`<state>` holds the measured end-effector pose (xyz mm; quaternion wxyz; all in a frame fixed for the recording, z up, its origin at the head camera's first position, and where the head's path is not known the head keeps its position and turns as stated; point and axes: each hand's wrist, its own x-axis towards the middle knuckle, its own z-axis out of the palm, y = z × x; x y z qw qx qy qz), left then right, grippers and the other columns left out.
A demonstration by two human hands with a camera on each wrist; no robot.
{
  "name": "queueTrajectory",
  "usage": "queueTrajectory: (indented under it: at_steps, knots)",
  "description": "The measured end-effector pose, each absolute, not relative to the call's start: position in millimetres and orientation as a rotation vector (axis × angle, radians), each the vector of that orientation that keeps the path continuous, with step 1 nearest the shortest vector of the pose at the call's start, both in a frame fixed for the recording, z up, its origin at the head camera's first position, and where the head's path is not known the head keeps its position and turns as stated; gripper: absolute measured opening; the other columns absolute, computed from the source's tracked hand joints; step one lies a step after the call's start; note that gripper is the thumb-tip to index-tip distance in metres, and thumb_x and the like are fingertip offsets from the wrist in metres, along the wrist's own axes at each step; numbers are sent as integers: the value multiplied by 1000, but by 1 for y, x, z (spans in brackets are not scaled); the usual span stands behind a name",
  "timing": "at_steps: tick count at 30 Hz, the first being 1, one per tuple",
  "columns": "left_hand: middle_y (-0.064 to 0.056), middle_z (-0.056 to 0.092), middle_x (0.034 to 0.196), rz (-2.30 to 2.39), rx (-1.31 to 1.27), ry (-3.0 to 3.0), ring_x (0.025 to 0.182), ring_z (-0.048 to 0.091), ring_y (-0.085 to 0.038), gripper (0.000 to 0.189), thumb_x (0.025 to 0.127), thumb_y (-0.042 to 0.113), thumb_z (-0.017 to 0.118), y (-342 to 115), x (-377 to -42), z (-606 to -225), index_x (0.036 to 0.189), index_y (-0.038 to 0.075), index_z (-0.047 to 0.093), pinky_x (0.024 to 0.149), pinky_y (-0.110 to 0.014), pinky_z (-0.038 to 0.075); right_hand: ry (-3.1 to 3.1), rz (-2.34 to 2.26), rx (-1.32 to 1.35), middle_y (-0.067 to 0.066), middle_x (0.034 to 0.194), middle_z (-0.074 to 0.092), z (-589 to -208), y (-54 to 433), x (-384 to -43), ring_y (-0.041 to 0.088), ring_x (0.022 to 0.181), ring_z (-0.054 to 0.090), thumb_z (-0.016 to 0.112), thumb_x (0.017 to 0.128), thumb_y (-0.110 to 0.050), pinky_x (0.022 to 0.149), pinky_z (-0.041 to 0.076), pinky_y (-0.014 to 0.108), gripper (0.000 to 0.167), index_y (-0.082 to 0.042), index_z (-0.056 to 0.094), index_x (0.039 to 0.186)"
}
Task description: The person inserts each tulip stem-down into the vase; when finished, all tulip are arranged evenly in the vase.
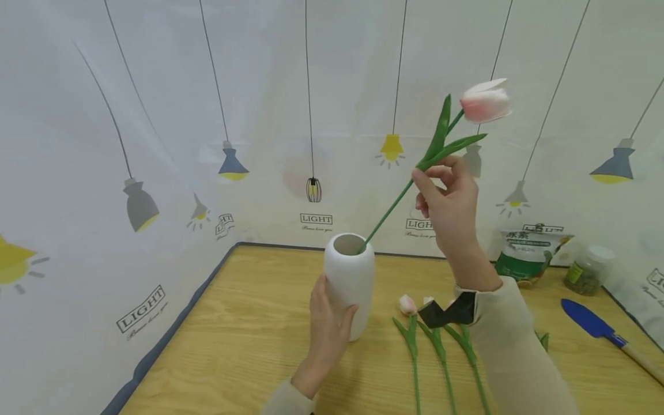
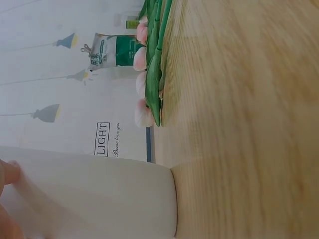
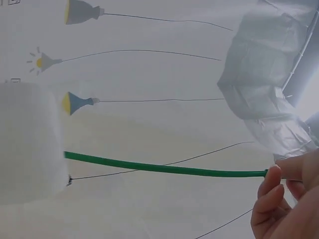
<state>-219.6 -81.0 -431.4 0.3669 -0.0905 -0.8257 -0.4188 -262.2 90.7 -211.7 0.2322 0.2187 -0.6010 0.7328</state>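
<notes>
A white vase (image 1: 350,282) stands upright on the wooden table. My left hand (image 1: 327,331) grips its lower side, thumb on the right and fingers on the left. Above and to the right, my right hand (image 1: 450,202) pinches the green stem of a pink-and-white tulip (image 1: 485,105) just below its leaves. The tulip slants up to the right, its stem's lower end inside the vase mouth. In the right wrist view, the bare stem (image 3: 164,168) runs from the vase (image 3: 30,144) to my fingertips. The stem's tip is hidden within the vase.
Several more tulips (image 1: 412,337) lie on the table (image 1: 249,311) right of the vase, partly under my right forearm. Farther right are a green-and-white bag (image 1: 526,253), a lidded jar (image 1: 588,271) and a blue trowel (image 1: 588,317). A lamp-printed wall covering (image 1: 353,173) rises behind.
</notes>
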Motion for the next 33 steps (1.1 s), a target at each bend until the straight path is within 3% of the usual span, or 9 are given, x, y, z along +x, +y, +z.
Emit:
queueTrajectory:
  at_steps: [5,14,27,33]
  knots:
    - [-21,32,133,-1080,-233,-2123,121,37,-36,83,77,15,67,-80,-220,-431,139,4,13,94,-52,40,-1836,1878,558,-3,79,55,-239,83,-270,10,42,47,61,83,-17,37,37,17,16,-18,52,95]
    - [-22,33,132,-1039,-254,-2082,119,38,-38,82,76,16,68,-78,-221,-434,138,0,16,92,-54,41,-2008,1787,539,-6,76,58,-269,72,-276,12,40,50,61,83,-24,37,40,22,21,-8,55,95]
    - [-22,32,133,-1026,-247,-2096,120,37,-36,82,76,15,67,-78,-220,-432,138,-1,15,92,-53,41,-2397,1613,553,8,65,56,-306,57,-280,8,43,45,62,82,-27,40,40,22,23,-4,66,86]
    - [-23,33,132,-1030,-220,-2100,118,38,-37,82,76,14,68,-79,-218,-432,138,0,16,92,-53,42,-2388,1633,561,12,66,59,-311,54,-280,8,44,46,63,82,-26,40,40,21,23,-4,67,89]
